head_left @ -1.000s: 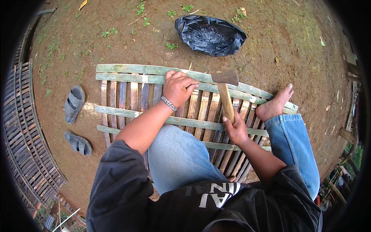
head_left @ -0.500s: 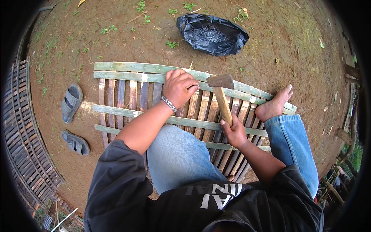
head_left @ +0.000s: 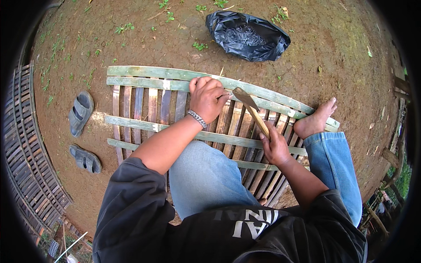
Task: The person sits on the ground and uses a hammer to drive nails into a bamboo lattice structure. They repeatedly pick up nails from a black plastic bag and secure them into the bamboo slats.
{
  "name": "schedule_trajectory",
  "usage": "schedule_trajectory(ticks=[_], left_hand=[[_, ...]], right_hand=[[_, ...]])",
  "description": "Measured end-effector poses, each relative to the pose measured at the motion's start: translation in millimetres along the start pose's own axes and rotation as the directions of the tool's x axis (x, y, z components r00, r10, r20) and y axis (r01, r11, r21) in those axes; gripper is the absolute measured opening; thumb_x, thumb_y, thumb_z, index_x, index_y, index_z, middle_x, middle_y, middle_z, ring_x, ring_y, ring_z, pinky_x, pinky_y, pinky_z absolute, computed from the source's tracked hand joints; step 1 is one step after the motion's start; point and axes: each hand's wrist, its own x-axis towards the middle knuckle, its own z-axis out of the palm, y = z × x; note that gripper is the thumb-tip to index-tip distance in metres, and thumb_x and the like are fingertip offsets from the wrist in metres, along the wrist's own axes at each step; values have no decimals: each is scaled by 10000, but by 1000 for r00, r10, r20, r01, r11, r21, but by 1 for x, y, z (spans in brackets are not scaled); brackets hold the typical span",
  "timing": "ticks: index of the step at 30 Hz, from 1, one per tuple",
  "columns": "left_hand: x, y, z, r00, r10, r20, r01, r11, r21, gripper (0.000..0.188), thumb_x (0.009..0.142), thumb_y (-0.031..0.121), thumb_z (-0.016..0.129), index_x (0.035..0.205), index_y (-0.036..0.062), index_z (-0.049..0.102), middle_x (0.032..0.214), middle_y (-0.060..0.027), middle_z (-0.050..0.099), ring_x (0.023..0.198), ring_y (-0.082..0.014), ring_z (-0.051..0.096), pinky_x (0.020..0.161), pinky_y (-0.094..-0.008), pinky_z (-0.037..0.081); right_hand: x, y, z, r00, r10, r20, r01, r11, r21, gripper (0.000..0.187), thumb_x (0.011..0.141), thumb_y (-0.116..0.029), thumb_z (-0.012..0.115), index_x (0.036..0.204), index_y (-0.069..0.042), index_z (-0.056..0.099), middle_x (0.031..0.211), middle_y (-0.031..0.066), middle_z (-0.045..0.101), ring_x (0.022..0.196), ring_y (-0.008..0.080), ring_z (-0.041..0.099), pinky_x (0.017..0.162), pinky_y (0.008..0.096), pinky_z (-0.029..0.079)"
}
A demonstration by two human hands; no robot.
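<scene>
A slatted bamboo panel (head_left: 155, 127) lies in front of me, with long green strips across brown slats. My left hand (head_left: 205, 97) rests on the second green strip (head_left: 144, 83) from the far edge. Its thumb and forefinger are pinched together; whatever is between the fingertips is too small to make out. Held by its wooden handle in my right hand (head_left: 275, 144) is a hatchet (head_left: 258, 120) with a dark, rusty metal head. That head is tilted just right of my left fingertips, close above the strip.
Beyond the panel sits an open black plastic bag (head_left: 272, 50) holding many nails (head_left: 245, 36). My bare foot (head_left: 312, 122) presses on the panel's right end. Two grey sandals (head_left: 81, 113) lie on the dirt at left. Another slatted panel (head_left: 30, 149) stretches along the left rim.
The hatchet's head has turned and come down toward my left fingertips, and my right hand has shifted slightly right. My left hand keeps its pinch at the same strip.
</scene>
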Motion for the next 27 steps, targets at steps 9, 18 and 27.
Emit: schedule_trajectory(ticks=[9,18,27], left_hand=[[0,0,2,1000,-10,-10,10,1000,-15,103,766,230,816,795,157,750,940,44,653,1075,-219,562,1075,-480,276],[0,0,2,1000,-17,-14,17,1000,-17,108,761,226,816,783,154,739,948,39,654,1081,-226,562,1086,-494,279],[-1,-2,3,1000,-14,-14,14,1000,-14,106,777,241,798,772,155,736,935,43,648,1085,-223,555,1085,-479,283]], right_hand=[[2,1,-4,999,-36,-27,36,999,-29,446,996,-121,611,1418,-41,495,1153,298,667,1045,490,661,901,510,540],[4,2,-7,989,-118,-86,118,993,-7,435,987,-102,614,1407,-49,512,1158,292,669,1048,482,663,907,499,542],[11,-6,-13,998,-58,-19,57,998,-22,444,977,-74,609,1408,-35,511,1242,270,654,1091,466,656,935,482,542]])
